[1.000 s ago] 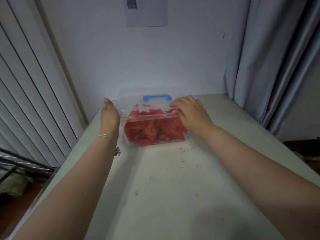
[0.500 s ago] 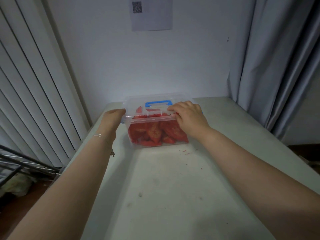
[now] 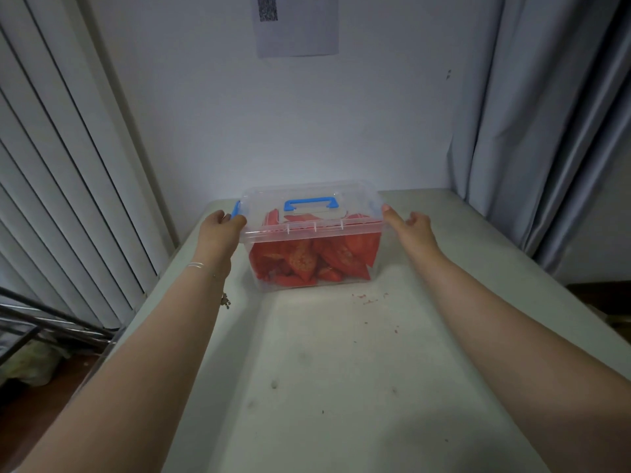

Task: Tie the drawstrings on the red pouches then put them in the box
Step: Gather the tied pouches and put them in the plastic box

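Observation:
A clear plastic box (image 3: 374,268) stands at the far end of the table, against the wall. Its clear lid (image 3: 273,203) with a blue handle (image 3: 310,203) lies on top. Several red pouches (image 3: 307,261) with gold print are piled inside, seen through the wall. My left hand (image 3: 218,233) holds the box's left end, thumb on the lid's front corner and fingers by the blue side latch (image 3: 235,209). My right hand (image 3: 409,227) is at the right end, thumb tip against the lid's edge, fingers loosely curled and holding nothing.
The pale table (image 3: 341,370) carries a few red specks (image 3: 368,298) in front of the box. Vertical blinds (image 3: 68,199) hang at the left, a grey curtain (image 3: 546,131) at the right. A sheet with a QR code (image 3: 297,25) is on the wall. Metal bars (image 3: 41,329) lie below left.
The lid has come down flat onto the box. My right hand has left the lid's front and gone to the right end. My left hand has closed in on the left latch.

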`<state>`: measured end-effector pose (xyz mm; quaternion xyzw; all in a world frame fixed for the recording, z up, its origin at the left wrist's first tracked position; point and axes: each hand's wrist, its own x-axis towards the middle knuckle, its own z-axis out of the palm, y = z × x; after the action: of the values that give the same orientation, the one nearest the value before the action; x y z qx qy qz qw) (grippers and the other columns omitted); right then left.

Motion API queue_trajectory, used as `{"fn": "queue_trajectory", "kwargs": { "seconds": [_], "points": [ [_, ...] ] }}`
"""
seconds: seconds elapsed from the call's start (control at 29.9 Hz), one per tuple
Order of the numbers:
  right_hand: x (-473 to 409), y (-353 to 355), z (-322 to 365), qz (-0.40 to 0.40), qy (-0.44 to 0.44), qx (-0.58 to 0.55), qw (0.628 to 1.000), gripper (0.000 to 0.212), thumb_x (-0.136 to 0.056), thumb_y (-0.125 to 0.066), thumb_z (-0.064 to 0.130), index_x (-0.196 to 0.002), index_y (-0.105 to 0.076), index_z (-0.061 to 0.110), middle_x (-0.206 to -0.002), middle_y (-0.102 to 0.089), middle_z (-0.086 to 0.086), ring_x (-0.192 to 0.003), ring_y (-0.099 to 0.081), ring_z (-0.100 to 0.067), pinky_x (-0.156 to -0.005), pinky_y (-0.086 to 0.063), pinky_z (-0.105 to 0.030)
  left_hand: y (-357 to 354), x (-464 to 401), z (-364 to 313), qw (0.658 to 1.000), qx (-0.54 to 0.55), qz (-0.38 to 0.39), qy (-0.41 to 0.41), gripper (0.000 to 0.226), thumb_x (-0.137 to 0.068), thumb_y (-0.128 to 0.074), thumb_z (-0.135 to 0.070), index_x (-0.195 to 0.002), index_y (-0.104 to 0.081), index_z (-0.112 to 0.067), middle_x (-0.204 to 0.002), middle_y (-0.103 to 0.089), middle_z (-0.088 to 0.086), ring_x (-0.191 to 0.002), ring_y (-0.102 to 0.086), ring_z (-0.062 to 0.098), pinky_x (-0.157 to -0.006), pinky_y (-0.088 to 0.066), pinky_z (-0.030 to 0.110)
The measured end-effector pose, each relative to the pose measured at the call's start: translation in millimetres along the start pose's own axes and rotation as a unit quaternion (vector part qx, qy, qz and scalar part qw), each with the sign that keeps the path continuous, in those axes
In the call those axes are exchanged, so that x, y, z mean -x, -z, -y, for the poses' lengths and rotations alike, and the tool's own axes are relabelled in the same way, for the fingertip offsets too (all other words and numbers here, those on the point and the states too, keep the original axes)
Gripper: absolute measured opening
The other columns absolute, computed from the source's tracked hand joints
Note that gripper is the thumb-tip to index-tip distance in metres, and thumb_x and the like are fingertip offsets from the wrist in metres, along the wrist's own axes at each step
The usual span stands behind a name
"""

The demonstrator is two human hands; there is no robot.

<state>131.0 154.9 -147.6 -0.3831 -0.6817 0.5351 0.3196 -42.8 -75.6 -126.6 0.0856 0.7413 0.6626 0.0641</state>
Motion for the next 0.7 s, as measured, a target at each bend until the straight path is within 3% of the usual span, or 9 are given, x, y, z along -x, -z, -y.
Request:
{"fn": "queue_trajectory", "kwargs": {
  "seconds": [0.1, 0.23, 0.37, 0.43, 0.5, 0.7],
  "points": [
    [0.8, -0.4, -6.7, 0.111, -0.115, -0.13, 0.979, 0.083, -0.074, -0.062, 0.064, -0.139, -0.039, 0.017, -0.137, -0.044, -0.005, -0.125, -0.044, -0.022, -0.103, -0.037, -0.039, -0.2, -0.9, -0.7, 0.999, -0.03, 0.007, -0.023, 0.059, -0.094, -0.051, -0.015, -0.147, -0.028, -0.007, -0.147, -0.04, 0.007, -0.13, -0.043, 0.024, -0.1, -0.036, 0.03],
    [-0.2, -5.8, -6.7, 0.179, -0.124, -0.223, 0.95, 0.041, -0.083, -0.059, 0.053, -0.116, -0.057, 0.029, -0.119, -0.059, 0.004, -0.112, -0.053, -0.012, -0.096, -0.036, -0.036, 1.8, -5.2, 2.0, 0.998, -0.042, 0.031, -0.037, 0.059, -0.095, -0.049, -0.015, -0.149, -0.025, -0.011, -0.148, -0.041, 0.001, -0.13, -0.042, 0.018, -0.092, -0.031, 0.023],
    [3.7, -11.1, 0.0, 0.119, -0.062, -0.214, 0.968, 0.019, -0.089, -0.054, 0.034, -0.104, -0.062, 0.025, -0.095, -0.061, 0.007, -0.094, -0.054, -0.012, -0.087, -0.04, -0.035, 4.2, -8.6, 5.7, 0.998, -0.031, 0.038, -0.037, 0.057, -0.095, -0.049, -0.018, -0.148, -0.028, -0.015, -0.147, -0.042, -0.002, -0.128, -0.045, 0.02, -0.1, -0.035, 0.029],
    [6.6, -11.2, 6.2, 0.056, 0.012, -0.144, 0.988, 0.024, -0.088, -0.052, 0.024, -0.104, -0.062, 0.008, -0.085, -0.056, 0.003, -0.086, -0.049, -0.014, -0.079, -0.037, -0.032, 4.6, -11.4, 7.6, 0.999, -0.016, 0.038, -0.03, 0.054, -0.095, -0.049, -0.021, -0.147, -0.032, -0.017, -0.144, -0.045, 0.0, -0.123, -0.048, 0.022, -0.101, -0.041, 0.035],
    [7.4, -11.2, 8.0, 0.033, 0.046, -0.099, 0.993, 0.031, -0.087, -0.05, 0.021, -0.108, -0.057, -0.001, -0.086, -0.052, -0.001, -0.082, -0.047, -0.015, -0.076, -0.037, -0.032, 5.5, -13.1, 10.3, 0.999, 0.006, 0.046, -0.015, 0.051, -0.095, -0.05, -0.024, -0.144, -0.037, -0.018, -0.138, -0.048, 0.001, -0.117, -0.051, 0.022, -0.098, -0.045, 0.037],
    [12.2, -8.3, 7.9, 0.029, 0.096, -0.019, 0.995, 0.03, -0.088, -0.045, 0.02, -0.107, -0.058, 0.001, -0.084, -0.054, -0.013, -0.079, -0.048, -0.013, -0.071, -0.042, -0.035, 3.4, -12.7, 12.4, 0.996, 0.064, 0.057, -0.001, 0.039, -0.095, -0.051, -0.025, -0.133, -0.047, -0.023, -0.118, -0.056, 0.0, -0.1, -0.056, 0.017, -0.082, -0.05, 0.035]
  ]
}}
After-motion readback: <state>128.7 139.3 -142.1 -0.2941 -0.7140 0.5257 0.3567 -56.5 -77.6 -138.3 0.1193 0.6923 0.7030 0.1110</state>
